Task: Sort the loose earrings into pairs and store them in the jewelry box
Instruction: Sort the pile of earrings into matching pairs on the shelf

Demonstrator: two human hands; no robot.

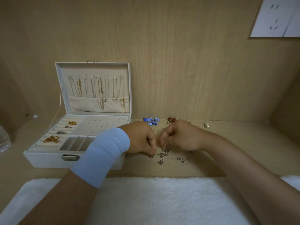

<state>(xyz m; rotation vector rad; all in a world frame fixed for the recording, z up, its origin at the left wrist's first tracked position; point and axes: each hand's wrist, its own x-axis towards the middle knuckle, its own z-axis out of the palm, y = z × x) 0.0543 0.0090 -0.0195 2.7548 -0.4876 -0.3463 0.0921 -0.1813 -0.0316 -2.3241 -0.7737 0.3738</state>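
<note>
Small silver metal earrings (164, 154) lie heaped on light wood desk (211, 159), just right of open white rectangular jewelry box (48, 158). L hand (141, 137) pinches one at heap's edge; R hand (180, 135) pinches another above it

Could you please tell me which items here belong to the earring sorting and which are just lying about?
Job: jewelry box, small metal earrings, blue earrings, red earrings, pearl earrings.
Lying about: glass vessel, white fluffy mat, wall socket, hung necklaces.
</note>
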